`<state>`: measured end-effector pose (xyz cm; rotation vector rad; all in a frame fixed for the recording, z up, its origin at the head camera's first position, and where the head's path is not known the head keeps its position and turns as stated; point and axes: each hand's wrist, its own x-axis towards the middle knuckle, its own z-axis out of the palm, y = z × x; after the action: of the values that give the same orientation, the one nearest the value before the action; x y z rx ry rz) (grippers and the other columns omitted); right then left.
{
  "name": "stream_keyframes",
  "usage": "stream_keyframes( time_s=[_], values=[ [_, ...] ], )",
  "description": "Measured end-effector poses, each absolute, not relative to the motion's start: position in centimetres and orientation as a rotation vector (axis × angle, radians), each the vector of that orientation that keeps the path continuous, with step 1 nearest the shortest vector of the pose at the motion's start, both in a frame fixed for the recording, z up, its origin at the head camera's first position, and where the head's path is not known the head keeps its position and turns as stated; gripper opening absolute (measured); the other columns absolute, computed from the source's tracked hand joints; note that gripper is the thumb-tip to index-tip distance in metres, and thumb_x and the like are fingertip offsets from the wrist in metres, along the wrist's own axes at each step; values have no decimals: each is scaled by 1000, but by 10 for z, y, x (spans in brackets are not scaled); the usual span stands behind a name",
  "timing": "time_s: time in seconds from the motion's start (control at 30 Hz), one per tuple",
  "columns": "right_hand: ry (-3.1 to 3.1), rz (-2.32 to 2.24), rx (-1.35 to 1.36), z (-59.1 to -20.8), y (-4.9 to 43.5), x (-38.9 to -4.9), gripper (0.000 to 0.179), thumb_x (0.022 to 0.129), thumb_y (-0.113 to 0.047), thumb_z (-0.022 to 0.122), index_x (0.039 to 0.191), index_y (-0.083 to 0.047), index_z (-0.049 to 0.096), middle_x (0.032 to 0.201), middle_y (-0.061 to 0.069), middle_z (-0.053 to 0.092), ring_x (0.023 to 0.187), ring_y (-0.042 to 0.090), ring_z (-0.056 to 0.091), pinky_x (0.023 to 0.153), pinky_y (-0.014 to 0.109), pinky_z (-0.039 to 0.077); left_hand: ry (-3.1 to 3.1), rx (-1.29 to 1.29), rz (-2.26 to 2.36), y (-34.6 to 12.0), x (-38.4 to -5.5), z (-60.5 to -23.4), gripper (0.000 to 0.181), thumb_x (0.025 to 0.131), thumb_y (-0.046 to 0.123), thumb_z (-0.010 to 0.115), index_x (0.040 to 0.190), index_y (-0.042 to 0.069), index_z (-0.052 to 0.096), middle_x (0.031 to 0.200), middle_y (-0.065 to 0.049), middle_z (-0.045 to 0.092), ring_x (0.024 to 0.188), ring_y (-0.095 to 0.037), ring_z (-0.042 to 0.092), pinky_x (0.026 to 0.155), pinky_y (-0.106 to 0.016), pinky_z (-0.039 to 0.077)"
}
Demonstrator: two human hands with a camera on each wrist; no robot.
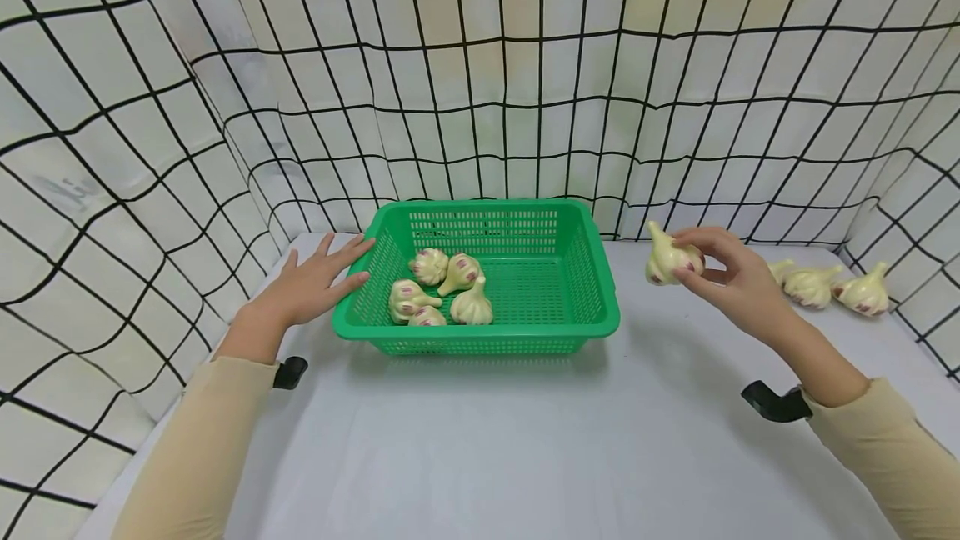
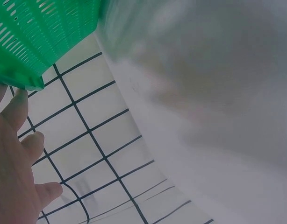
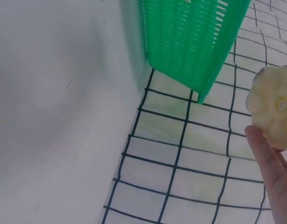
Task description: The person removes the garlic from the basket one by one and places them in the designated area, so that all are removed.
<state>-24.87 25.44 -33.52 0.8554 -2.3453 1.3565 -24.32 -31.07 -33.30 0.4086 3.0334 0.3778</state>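
Observation:
My right hand (image 1: 738,282) pinches a garlic bulb (image 1: 664,258) between thumb and fingers, up off the table to the right of a green plastic basket (image 1: 487,332). In the right wrist view the bulb's pale, lobed base (image 3: 273,105) faces the camera. My left hand (image 1: 303,286) has its fingers spread, with the fingertips at the basket's left rim. Inside the basket, several garlic bulbs (image 1: 471,307) with purple marks are grouped in the left half. The left wrist view shows the left fingers (image 2: 17,109) right at the basket's edge.
Beyond the right hand, more garlic bulbs (image 1: 810,286) lie on the white tabletop (image 1: 480,440), one partly hidden by the hand. White walls with a black grid (image 1: 502,73) enclose the table at the back and both sides, close behind the basket.

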Motion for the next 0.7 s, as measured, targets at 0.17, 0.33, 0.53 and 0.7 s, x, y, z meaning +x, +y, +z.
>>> stream_keyframes(
  time_s=[0.17, 0.33, 0.53, 0.7],
  values=[
    [-2343, 1371, 863, -341, 263, -249, 36, 92, 13, 68, 126, 6, 60, 134, -9, 55, 114, 5, 54, 85, 11, 52, 3033, 404, 380, -311, -243, -333, 70, 108, 55, 39, 166, 20, 21, 171, -11, 13, 155, -43, -7, 112, -75, -11],
    [-2334, 1404, 848, -347, 271, -249, 37, 92, 14, 67, 128, 9, 58, 135, -11, 54, 112, 5, 53, 85, 11, 52, 3032, 417, 383, -311, -244, -333, 70, 108, 56, 39, 166, 21, 21, 171, -10, 13, 155, -43, -6, 112, -76, -11],
    [-2340, 1431, 830, -352, 281, -250, 38, 93, 15, 65, 130, 10, 56, 133, -12, 56, 109, 4, 54, 87, 10, 51, 3032, 420, 389, -311, -244, -334, 70, 108, 56, 39, 166, 22, 20, 171, -9, 13, 155, -43, -8, 112, -75, -11],
    [-2369, 1416, 771, -358, 289, -250, 38, 96, 9, 64, 133, 6, 54, 133, -15, 55, 114, 1, 53, 86, 8, 49, 3031, 414, 389, -311, -243, -334, 70, 108, 55, 40, 166, 21, 21, 171, -9, 13, 155, -43, -7, 112, -76, -11]
  ],
)
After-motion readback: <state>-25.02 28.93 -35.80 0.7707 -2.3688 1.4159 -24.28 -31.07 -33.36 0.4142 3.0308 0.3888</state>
